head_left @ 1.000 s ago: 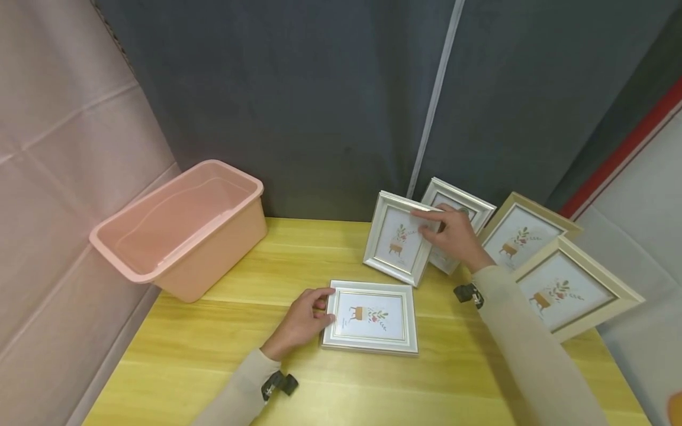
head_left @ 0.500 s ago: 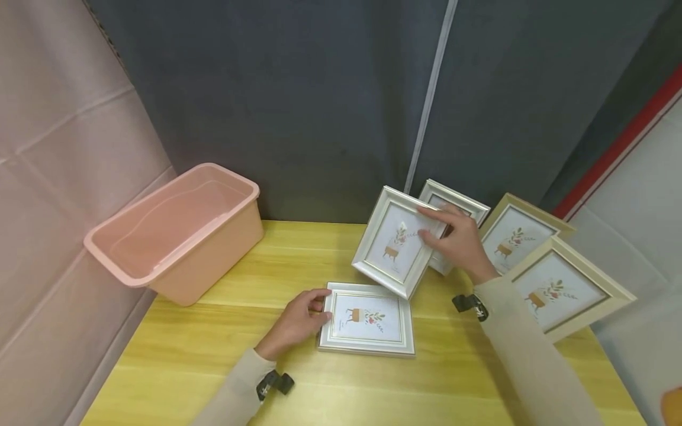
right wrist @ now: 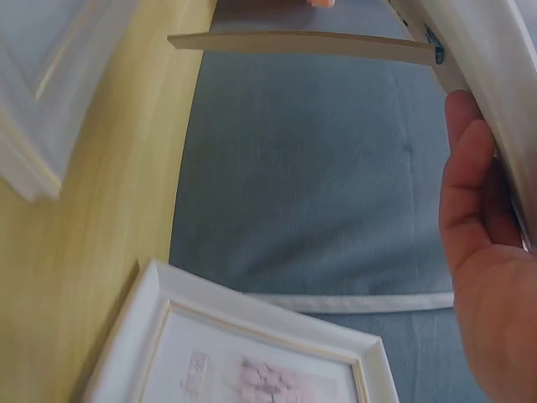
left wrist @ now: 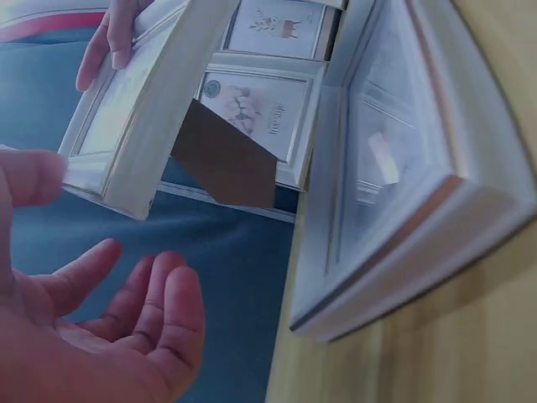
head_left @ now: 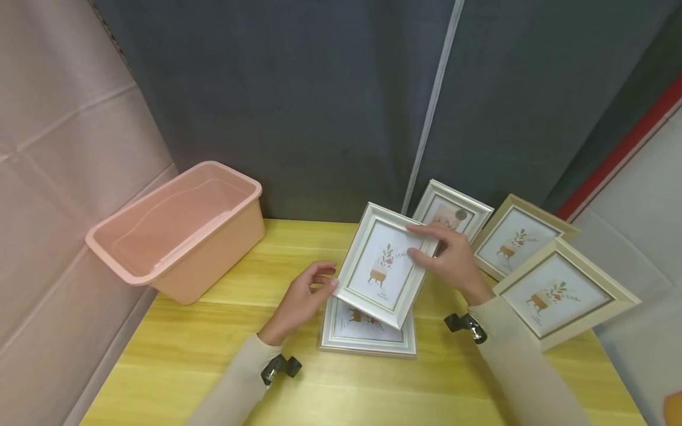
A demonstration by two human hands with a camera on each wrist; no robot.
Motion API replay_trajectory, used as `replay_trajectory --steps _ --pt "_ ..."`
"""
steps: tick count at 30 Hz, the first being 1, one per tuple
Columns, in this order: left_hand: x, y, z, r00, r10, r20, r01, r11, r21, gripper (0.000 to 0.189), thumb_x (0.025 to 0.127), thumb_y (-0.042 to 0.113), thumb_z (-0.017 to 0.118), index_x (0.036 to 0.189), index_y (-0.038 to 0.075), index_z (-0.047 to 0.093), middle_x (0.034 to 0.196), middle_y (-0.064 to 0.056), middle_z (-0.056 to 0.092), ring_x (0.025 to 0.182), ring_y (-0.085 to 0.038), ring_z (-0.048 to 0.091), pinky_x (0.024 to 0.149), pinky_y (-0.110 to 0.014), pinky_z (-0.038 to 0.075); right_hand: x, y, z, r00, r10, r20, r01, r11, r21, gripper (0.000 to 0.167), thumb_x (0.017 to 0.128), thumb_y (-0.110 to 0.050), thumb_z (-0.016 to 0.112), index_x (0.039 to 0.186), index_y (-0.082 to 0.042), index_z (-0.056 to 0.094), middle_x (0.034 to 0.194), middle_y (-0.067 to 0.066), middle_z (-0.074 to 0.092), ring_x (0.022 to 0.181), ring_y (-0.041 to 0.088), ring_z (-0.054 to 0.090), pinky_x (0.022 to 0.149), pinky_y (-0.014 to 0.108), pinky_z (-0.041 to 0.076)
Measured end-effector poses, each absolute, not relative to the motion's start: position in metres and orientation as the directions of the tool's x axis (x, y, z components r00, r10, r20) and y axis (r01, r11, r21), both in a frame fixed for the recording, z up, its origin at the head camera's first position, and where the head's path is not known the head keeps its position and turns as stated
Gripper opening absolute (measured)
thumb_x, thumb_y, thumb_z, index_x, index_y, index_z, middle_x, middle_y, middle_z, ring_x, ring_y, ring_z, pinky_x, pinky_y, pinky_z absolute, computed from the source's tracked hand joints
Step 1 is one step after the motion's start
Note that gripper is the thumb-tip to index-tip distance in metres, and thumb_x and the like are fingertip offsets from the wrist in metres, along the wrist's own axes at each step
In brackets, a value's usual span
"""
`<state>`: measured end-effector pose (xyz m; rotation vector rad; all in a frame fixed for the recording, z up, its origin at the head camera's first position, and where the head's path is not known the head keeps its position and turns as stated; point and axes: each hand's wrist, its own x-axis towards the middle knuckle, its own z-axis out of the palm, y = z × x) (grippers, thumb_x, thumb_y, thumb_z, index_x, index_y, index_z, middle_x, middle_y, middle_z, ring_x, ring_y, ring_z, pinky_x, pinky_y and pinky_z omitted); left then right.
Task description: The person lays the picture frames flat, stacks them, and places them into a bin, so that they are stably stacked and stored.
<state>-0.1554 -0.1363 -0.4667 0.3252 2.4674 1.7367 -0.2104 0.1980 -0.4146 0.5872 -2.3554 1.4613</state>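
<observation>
A silver-white picture frame is tilted above the table, its right edge gripped by my right hand. It shows a potted-plant print. In the left wrist view its brown easel back leg sticks out behind. My left hand is beside the frame's lower left edge, thumb right at that edge and fingers relaxed; the left wrist view shows those fingers loosely bent around nothing. Below, another silver-white frame lies face up on the table, its upper part hidden by the held one.
Behind the right hand stands a silver frame with a pinkish picture. Farther right stand a tan frame and a cream frame. A pink plastic tub sits at the table's back left, and a dark grey panel backs the table.
My right hand has brought the upright frame left and forward over the lying one. My left hand has left the lying frame's edge and moved up beside the held frame.
</observation>
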Motion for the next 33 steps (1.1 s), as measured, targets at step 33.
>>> replay_trajectory --steps 33 --pt "-0.151 -0.112 -0.451 -0.895 0.445 0.031 0.104 0.14 0.985 0.049 0.113 0.028 0.052 0.158 0.011 0.042 0.139 -0.019 0.063 0.115 -0.025 0.066 0.09 -0.029 0.059 -0.174 0.196 -0.449 -0.881 -0.114 0.459 -0.472 0.133 -0.872 0.049 0.082 0.016 0.078 0.129 0.008 0.07 0.131 -0.014 0.071 0.099 0.004 0.074 0.068 0.031 0.064"
